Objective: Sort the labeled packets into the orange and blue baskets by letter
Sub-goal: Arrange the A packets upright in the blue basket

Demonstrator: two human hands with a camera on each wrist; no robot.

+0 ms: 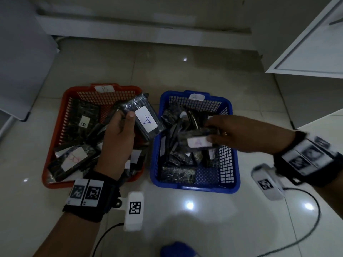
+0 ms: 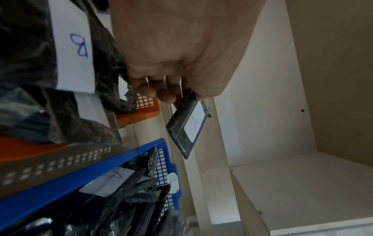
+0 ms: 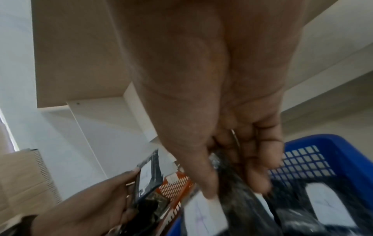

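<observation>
An orange basket point(image 1: 55, 138) tagged B and a blue basket point(image 1: 230, 145) tagged A sit side by side on the floor, both holding several dark packets. My left hand point(image 1: 118, 134) grips a dark packet with a white A label point(image 1: 145, 118) above the orange basket's right side; the same packet point(image 2: 189, 126) shows in the left wrist view. My right hand point(image 1: 222, 132) pinches another packet labelled A point(image 1: 198, 140) over the blue basket point(image 3: 333, 153), thumb on its white label point(image 3: 203, 212). A packet labelled B point(image 1: 72, 160) lies in the orange basket.
Pale glossy tiles surround the baskets. A white cabinet door point(image 1: 311, 45) stands open at the upper right and a white panel point(image 1: 22, 58) leans at the left. A black cable point(image 1: 304, 236) runs across the floor at the lower right.
</observation>
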